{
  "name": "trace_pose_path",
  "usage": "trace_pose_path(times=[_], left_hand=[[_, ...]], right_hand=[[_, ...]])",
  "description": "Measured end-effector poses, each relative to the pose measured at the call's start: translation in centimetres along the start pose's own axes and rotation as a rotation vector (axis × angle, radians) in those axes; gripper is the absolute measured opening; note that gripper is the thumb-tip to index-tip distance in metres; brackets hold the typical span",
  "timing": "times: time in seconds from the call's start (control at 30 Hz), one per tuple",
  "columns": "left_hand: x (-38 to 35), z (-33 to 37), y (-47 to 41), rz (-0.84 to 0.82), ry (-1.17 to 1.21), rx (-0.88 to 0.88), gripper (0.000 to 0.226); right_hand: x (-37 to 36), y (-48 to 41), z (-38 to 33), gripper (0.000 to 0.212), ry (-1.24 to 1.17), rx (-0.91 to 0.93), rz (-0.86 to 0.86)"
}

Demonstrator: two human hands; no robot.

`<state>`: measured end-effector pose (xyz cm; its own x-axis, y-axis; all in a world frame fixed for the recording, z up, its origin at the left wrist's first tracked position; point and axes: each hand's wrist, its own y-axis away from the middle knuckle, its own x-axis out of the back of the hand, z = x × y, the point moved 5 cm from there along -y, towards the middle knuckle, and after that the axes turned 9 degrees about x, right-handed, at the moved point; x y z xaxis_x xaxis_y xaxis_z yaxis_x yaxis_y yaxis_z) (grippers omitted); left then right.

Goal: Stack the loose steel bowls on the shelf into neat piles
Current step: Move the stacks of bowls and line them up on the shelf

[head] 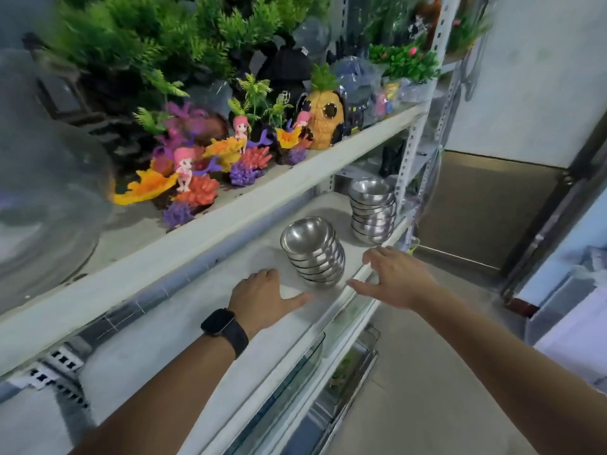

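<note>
Head view, blurred: near pile (313, 254) of steel bowls stands on the shelf (210, 290) between the left hand (262, 297) and right hand (394, 277), both spread, holding nothing. Far pile (372, 210) stands behind. I cannot tell whether the left palm touches the board.

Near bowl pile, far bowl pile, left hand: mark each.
near bowl pile (313, 255), head view, side of stack
far bowl pile (373, 212), head view, side of stack
left hand (260, 297), head view, back of hand
</note>
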<state>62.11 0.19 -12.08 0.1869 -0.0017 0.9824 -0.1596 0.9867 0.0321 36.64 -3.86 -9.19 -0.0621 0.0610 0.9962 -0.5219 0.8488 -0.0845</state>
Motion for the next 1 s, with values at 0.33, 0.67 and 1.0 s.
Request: trace_pose_path(times=[0.33, 0.67, 1.0], left_hand=[[-4.9, 0.0, -4.5, -0.202, 0.494, 0.258, 0.149], [-9.3, 2.4, -9.1, -0.202, 1.273, 0.127, 0.127], [-11.3, 4.0, -9.3, -0.165, 1.468, 0.208, 0.121]], right_hand=[[-2.9, -6.8, 5.1, 0.124, -0.519, 0.065, -0.136], [-8.7, -12.3, 7.0, 0.144, -0.927, 0.034, -0.225], [-10.8, -13.2, 5.5, 0.128, -1.219, 0.169, -0.327]])
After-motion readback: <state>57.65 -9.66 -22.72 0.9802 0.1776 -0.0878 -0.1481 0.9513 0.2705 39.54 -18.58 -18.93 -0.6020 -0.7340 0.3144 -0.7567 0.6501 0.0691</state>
